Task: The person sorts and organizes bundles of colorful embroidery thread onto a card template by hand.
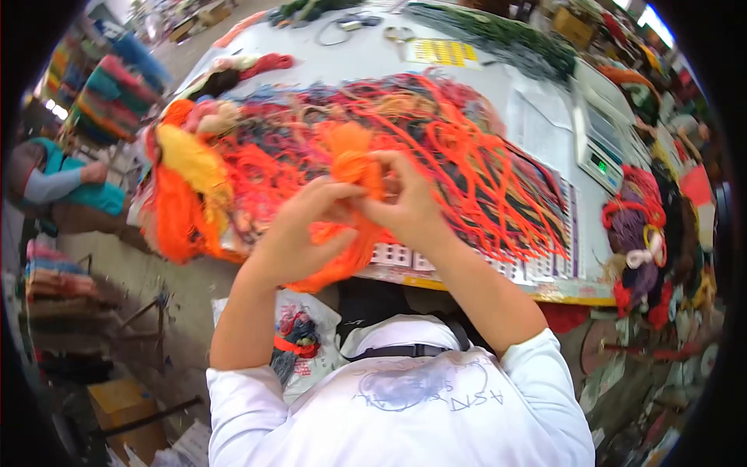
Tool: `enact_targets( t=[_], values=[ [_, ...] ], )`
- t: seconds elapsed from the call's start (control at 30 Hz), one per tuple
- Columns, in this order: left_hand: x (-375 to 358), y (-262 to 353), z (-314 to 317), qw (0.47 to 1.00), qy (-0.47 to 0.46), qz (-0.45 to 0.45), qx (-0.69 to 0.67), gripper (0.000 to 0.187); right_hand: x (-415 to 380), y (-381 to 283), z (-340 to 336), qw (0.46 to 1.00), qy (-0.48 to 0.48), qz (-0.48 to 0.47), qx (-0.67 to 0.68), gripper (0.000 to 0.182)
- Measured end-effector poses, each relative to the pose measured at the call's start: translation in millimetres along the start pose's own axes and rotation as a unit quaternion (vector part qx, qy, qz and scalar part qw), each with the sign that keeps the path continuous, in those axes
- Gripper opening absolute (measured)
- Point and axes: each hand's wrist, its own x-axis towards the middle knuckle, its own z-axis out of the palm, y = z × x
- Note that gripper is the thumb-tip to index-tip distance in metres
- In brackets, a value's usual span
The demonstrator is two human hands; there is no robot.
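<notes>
A bright orange hank of yarn (356, 167) is bunched up in front of me at the table's near edge, its loose lower end hanging over the edge. My left hand (311, 222) pinches the hank with its fingertips, the thumb held apart. From the other side, my right hand (403, 198) is closed on the same strands, its fingertips close to those of my left. Beneath and behind both hands spreads a wide layer of mixed yarn strands (475, 179) in orange, red, pink and dark tones. Yellow yarn (187, 159) lies over more orange yarn (183, 226) to the left.
A digital scale (599, 152) with a lit green display stands at the right. Dark green yarn (513, 39) and a yellow printed sheet (442, 53) lie at the back. Purple and red yarn (638, 241) hangs off the right edge. Another person's hand (95, 173) shows at the far left.
</notes>
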Motion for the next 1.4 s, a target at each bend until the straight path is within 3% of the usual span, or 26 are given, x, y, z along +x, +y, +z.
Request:
enact_targets(
  t=[0.03, 0.1, 0.17, 0.23, 0.4, 0.43, 0.53, 0.7, 0.77, 0.8, 0.87, 0.93, 1.0, 1.13, 1.27, 1.37, 1.4],
  values=[
    [-3.3, -8.0, -0.7, 0.999, 0.000, -0.040, -0.014, 0.050, -3.6, 6.8, -2.7, 1.000, -0.013, 0.006, -0.006, 0.045],
    [-9.4, -5.7, 4.6, 0.983, 0.164, -0.062, -0.059, 0.048, -23.0, 3.2, -1.1, 0.985, -0.013, -0.076, -0.152, 0.044],
    [-11.3, 14.6, 17.6, 0.986, 0.164, -0.003, -0.006, 0.045, -40.1, 9.1, 3.3, 0.966, -0.008, -0.153, -0.208, 0.047],
    [-22.3, 14.5, 26.7, 0.993, 0.089, -0.042, 0.072, 0.043, -55.4, 7.9, 4.4, 0.967, -0.027, -0.183, -0.175, 0.049],
    [-60.2, -5.1, 28.2, 0.995, -0.005, -0.081, -0.057, 0.035, -90.0, -1.4, -8.8, 0.978, -0.176, -0.050, -0.104, 0.038],
    [-64.8, -0.2, 30.6, 0.982, -0.021, -0.134, -0.129, 0.032, -95.8, 6.4, -9.0, 0.976, -0.186, -0.061, -0.097, 0.036],
    [-72.2, 5.2, 38.4, 0.959, -0.072, -0.222, -0.157, 0.032, -106.7, 9.6, -18.4, 0.964, -0.244, -0.014, -0.105, 0.037],
    [-72.5, 16.0, 65.1, 0.973, -0.046, -0.208, -0.089, 0.031, -118.8, 15.4, -22.7, 0.974, -0.199, -0.038, -0.104, 0.033],
    [-71.8, 10.3, 73.2, 0.978, -0.023, -0.189, 0.080, 0.026, -124.0, 15.6, -22.2, 0.976, -0.178, -0.049, -0.113, 0.032],
    [-72.6, 6.8, 75.6, 0.978, -0.023, -0.189, 0.081, 0.026, -127.5, 16.7, -20.5, 0.974, -0.154, -0.072, -0.149, 0.030],
    [-76.0, 1.6, 79.1, 0.972, -0.026, -0.230, 0.041, 0.022, -128.9, 19.3, -20.4, 0.970, -0.128, -0.096, -0.185, 0.029],
    [-78.7, -0.7, 79.8, 0.968, -0.011, -0.252, 0.012, 0.018, -127.9, 23.5, -22.3, 0.945, -0.050, -0.188, -0.262, 0.029],
    [-81.9, -5.8, 78.4, 0.957, -0.014, -0.285, -0.049, 0.019, -129.8, 29.0, -18.1, 0.942, -0.041, -0.191, -0.272, 0.029],
    [-73.6, 4.7, 97.0, 0.971, 0.063, -0.216, -0.081, 0.022, -124.4, 29.1, -17.9, 0.935, -0.002, -0.231, -0.269, 0.026],
    [-77.6, -15.4, 102.4, 0.953, 0.091, -0.240, -0.163, 0.027, -126.9, 26.6, -17.6, 0.921, -0.028, -0.272, -0.276, 0.017],
    [-79.8, -31.7, 109.2, 0.947, 0.115, -0.243, -0.177, 0.023, -127.9, 20.7, -19.8, 0.881, -0.025, -0.389, -0.267, 0.011],
    [-77.3, -29.8, 116.4, 0.915, 0.159, -0.256, -0.268, 0.019, -128.1, 19.5, -19.2, 0.882, -0.026, -0.389, -0.266, 0.011]
  ],
)
